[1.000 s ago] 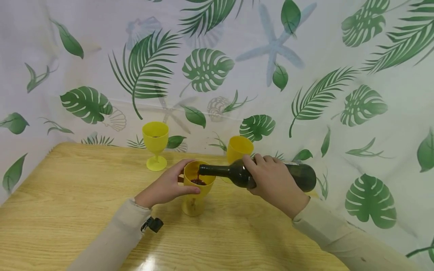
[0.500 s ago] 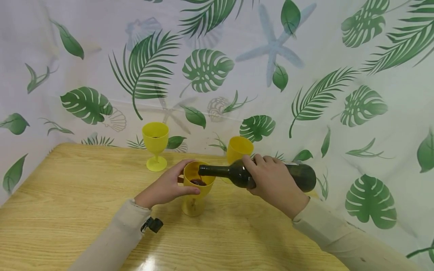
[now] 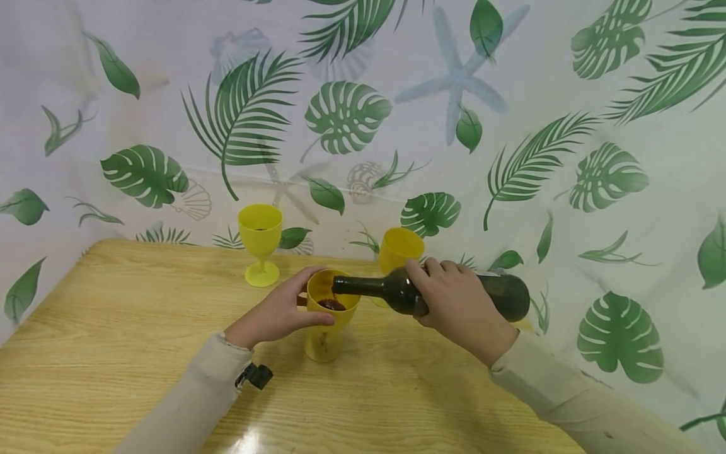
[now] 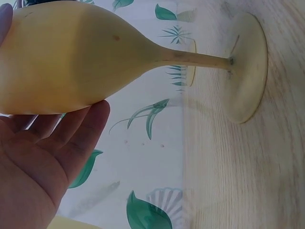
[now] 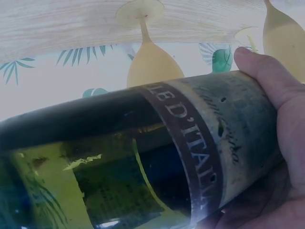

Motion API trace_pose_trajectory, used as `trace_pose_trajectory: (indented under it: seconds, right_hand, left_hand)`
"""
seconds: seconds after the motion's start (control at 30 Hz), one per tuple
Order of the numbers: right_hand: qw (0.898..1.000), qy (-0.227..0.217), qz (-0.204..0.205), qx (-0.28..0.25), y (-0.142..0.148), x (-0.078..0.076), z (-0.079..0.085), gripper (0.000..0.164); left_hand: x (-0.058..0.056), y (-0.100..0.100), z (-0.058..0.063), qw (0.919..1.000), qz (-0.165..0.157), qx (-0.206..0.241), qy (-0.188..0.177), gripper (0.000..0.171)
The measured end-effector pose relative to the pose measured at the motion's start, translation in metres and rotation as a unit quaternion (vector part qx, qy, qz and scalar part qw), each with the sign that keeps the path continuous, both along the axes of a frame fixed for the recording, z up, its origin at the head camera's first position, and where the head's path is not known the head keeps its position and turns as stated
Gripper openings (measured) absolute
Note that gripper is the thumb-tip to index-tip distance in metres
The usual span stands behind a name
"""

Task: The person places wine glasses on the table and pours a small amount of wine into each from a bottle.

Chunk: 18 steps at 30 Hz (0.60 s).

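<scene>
Yellow goblet (image 3: pixel 343 318), upright on the wood-grain bench (image 3: pixel 142 347) before you; your left hand (image 3: pixel 275 313) holds its bowl between thumb and fingers. Your right hand (image 3: pixel 459 306) grips a dark green bottle (image 3: pixel 401 293) around its body, tipped almost level, its mouth inside the goblet's rim. A thin stream of dark red liquid (image 3: pixel 331 305) falls into what lies in the bowl. Behind, a second goblet (image 3: pixel 261 236) stands to your left; a third goblet (image 3: pixel 394 253) is partly hidden behind the bottle. A leaf-print cloth (image 3: pixel 368 176) hangs beyond.

A nearly level dark bottle (image 3: pixel 400 292) pours into an upright yellow goblet (image 4: pixel 102 52).
</scene>
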State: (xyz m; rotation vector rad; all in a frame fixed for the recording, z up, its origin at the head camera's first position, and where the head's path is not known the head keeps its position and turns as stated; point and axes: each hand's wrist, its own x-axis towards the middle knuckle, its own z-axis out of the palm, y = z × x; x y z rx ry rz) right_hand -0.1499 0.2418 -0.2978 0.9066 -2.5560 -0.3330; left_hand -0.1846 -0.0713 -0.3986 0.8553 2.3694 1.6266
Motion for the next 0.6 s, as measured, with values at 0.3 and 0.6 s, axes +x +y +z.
trace_pose_trajectory:
  seconds: [0.3,0.6]
  right_hand:
    - [1.000,0.000,-0.002,0.002,-0.0007,0.0010,0.0010,0.070]
    - [1.000,-0.005,-0.008,0.004,-0.0019,0.0024,0.0026,0.071]
  left_hand:
    - [0.0000,0.0001,-0.0006,1.0000,0.001,-0.001,-0.004,0.078]
    - [0.0005,0.0002,-0.0002,1.0000,0.001,-0.002,-0.005,0.079]
